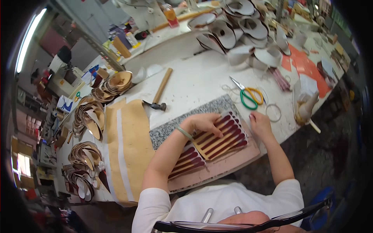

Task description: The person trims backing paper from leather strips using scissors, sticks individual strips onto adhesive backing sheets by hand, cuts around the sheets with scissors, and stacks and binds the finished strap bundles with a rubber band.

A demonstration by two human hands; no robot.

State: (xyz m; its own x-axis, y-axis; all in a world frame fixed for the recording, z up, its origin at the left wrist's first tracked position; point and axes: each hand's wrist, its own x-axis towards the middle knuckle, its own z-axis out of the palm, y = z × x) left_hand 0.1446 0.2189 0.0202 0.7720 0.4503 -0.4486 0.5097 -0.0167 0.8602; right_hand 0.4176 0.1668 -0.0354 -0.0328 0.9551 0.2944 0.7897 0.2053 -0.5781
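Observation:
My left hand [206, 123], below a pale green bangle, rests palm down with its fingers spread on a panel of dark red strips [227, 140] on a tan backing. A similar striped panel [187, 164] lies partly under my left forearm. Both are on a pinkish board [250, 150], beside a speckled grey stone slab [171, 134]. Just off the panel's right end is my right hand [260, 124], its fingers curled and pinched together. Whatever they may hold is too small to make out.
Scissors [249, 98] with green and yellow handles and a thin ring [273, 112] lie beyond my right hand. To the left are a hammer [163, 85], a tan sheet [134, 147] and stacked shoe pieces [89, 116]. White curved pieces [254, 31] pile up at the back.

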